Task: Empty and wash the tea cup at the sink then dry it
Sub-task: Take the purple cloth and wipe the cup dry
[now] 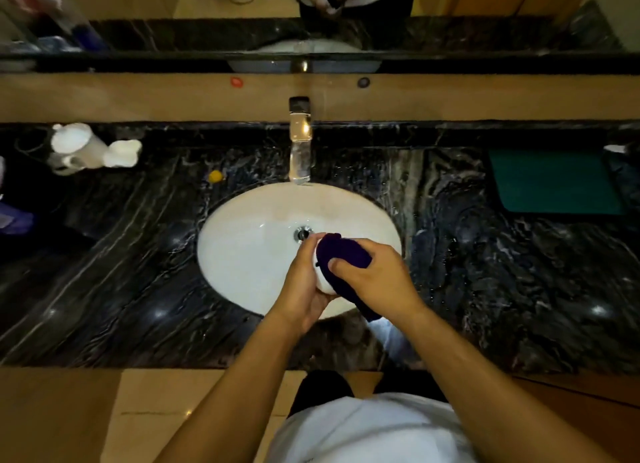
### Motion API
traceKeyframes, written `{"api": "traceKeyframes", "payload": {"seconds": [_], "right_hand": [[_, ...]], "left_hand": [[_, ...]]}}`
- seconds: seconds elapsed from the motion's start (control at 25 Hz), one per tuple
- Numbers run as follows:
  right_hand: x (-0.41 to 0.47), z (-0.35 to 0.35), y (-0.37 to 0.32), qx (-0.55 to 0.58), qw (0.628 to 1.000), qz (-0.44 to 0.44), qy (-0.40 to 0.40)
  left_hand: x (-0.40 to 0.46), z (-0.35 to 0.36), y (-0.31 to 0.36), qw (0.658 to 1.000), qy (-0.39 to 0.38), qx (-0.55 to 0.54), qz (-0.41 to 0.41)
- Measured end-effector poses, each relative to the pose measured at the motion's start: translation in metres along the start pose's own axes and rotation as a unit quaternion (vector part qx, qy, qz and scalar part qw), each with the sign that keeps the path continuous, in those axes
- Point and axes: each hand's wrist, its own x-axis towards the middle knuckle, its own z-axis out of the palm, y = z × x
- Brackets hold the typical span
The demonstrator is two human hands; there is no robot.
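Drying one cup (323, 282) (one cloth (346, 255))

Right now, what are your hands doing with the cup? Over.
Left hand cradles the white tea cup over the sink. Right hand presses a dark cloth onto it. Drying under way. Nothing blocking.

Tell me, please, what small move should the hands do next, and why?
Probably turn the white cup a little in the left hand while the right hand rubs the dark cloth over it: the cloth covers only one side, above the sink.
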Motion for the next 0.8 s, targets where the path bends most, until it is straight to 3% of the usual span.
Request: {"api": "traceKeyframes", "payload": {"seconds": [0.16,0.28,0.36,0.44,0.56,0.64,0.8], "right_hand": [[-0.005,0.000,-0.012,-0.036,0.988,-0.076,-0.125],[-0.005,-0.027,-0.028,-0.151,0.949,-0.136,-0.241],[-0.007,-0.050,-0.033,-0.216,0.923,-0.154,-0.278],[-0.013,-0.073,-0.030,-0.196,0.946,-0.158,-0.206],[-0.029,-0.088,-0.019,-0.069,0.988,-0.132,-0.036],[-0.039,-0.081,-0.013,0.005,0.995,-0.104,-0.004],[-0.047,-0.052,-0.009,0.043,0.996,-0.083,0.011]], "left_hand": [[-0.019,-0.015,0.014,0.999,0.023,0.040,0.022],[-0.031,-0.006,0.027,0.994,0.026,0.100,0.026],[-0.037,0.002,0.037,0.992,0.028,0.126,0.012],[-0.040,0.009,0.042,0.992,0.028,0.119,0.009],[-0.046,0.018,0.043,0.996,0.029,0.085,0.025],[-0.048,0.029,0.037,0.995,0.023,0.089,0.026],[-0.049,0.061,0.021,0.986,0.030,0.163,0.024]]}}
